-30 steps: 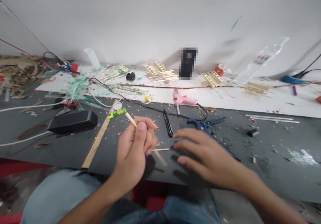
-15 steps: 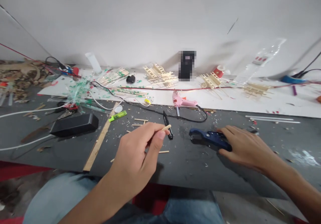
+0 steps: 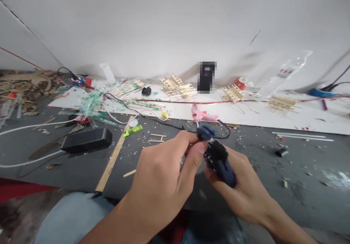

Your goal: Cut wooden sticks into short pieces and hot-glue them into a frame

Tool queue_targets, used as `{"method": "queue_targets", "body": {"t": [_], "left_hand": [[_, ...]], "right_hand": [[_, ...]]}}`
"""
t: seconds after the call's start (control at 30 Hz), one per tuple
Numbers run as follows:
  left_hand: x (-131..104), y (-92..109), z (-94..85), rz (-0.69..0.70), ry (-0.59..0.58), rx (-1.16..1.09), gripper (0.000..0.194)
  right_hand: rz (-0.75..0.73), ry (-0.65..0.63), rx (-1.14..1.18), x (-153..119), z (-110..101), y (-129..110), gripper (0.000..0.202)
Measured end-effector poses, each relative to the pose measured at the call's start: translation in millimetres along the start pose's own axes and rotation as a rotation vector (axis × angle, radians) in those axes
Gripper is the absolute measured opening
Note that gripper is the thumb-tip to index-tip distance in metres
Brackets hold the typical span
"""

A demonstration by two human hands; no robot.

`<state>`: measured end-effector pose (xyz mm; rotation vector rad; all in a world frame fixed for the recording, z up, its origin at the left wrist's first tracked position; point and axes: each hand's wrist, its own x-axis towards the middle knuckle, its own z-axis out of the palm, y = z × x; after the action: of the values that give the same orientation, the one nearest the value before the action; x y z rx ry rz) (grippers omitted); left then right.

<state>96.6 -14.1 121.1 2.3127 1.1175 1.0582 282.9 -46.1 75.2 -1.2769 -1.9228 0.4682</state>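
The left hand has its grip closed to a tight pinch, thumb and forefinger around a short pale stick whose end shows at the head of a dark blue cutter; whether the blade touches it I cannot tell. The right hand has its grip wrapped around the cutter's handles – fingers curled, thumb along the near side – and both hands are raised over the grey surface. Taking the cutter as the middle of the dial, a pink glue gun lies between eleven and twelve, its black cable looping towards twelve. Near ten sit a small H-shaped stick piece and, farther out, a lime-green tube; at nine are a loose stick and a flat wooden strip, with a black box beyond. A black cap lies close to three, and thin white rods between two and three. Along the white board stand stick-built models: one cluster at eleven, another near twelve, a third between one and two
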Motion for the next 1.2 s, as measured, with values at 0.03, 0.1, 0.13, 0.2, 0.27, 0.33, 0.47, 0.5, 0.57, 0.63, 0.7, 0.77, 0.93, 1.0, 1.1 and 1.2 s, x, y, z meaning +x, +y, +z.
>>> {"method": "queue_targets", "body": {"t": [0.03, 0.1, 0.13, 0.2, 0.27, 0.33, 0.47, 0.5, 0.57, 0.63, 0.7, 0.77, 0.93, 1.0, 1.1, 1.2], "left_hand": [[0, -1, -1.1, 0.006, 0.007, 0.009, 0.021], [0, -1, -3.9, 0.026, 0.007, 0.046, 0.021], [0, -1, -5.5, 0.037, 0.004, 0.071, 0.022], [0, 0, -8.3, 0.056, -0.004, 0.121, 0.026], [-1, 1, -10.4, 0.062, -0.014, 0.157, 0.029], [-3, 1, -11.5, 0.064, -0.022, 0.169, 0.031], [-4, -3, -11.8, 0.078, -0.021, 0.185, 0.031], [-4, -5, -11.9, 0.084, -0.021, 0.185, 0.031], [-3, -8, -12.2, 0.095, -0.028, 0.176, 0.031], [-2, -11, -12.5, 0.096, -0.045, 0.163, 0.029], [0, -15, -12.4, 0.089, -0.067, 0.144, 0.029], [2, -18, -11.3, 0.068, -0.091, 0.117, 0.030], [7, -35, -1.3, -0.035, -0.143, 0.072, 0.030], [9, -43, 5.2, -0.077, -0.166, 0.054, 0.030], [13, -53, 14.2, -0.124, -0.189, 0.034, 0.027], [15, -60, 19.6, -0.150, -0.203, 0.017, 0.026]], "right_hand": [[-0.008, 0.013, -0.001, 0, 3, -1, 0.015], [-0.018, 0.043, -0.019, -2, 8, -1, 0.017], [-0.022, 0.053, -0.030, -3, 9, -1, 0.018], [-0.028, 0.065, -0.047, -4, 11, -1, 0.018], [-0.035, 0.066, -0.062, -5, 12, -2, 0.017], [-0.034, 0.068, -0.076, -6, 14, -3, 0.017], [-0.002, 0.071, -0.087, -8, 18, -5, 0.013], [0.008, 0.070, -0.090, -9, 19, -4, 0.012], [0.026, 0.075, -0.111, -9, 21, -4, 0.012], [0.041, 0.082, -0.145, -8, 22, -2, 0.015], [0.049, 0.084, -0.178, -8, 23, -1, 0.018], [0.057, 0.079, -0.207, -7, 24, 0, 0.021], [0.097, 0.049, -0.280, -2, 30, 8, 0.027], [0.110, 0.039, -0.317, 1, 32, 14, 0.028], [0.138, 0.016, -0.354, 5, 35, 22, 0.030], [0.185, -0.016, -0.372, 7, 37, 29, 0.031]]}}
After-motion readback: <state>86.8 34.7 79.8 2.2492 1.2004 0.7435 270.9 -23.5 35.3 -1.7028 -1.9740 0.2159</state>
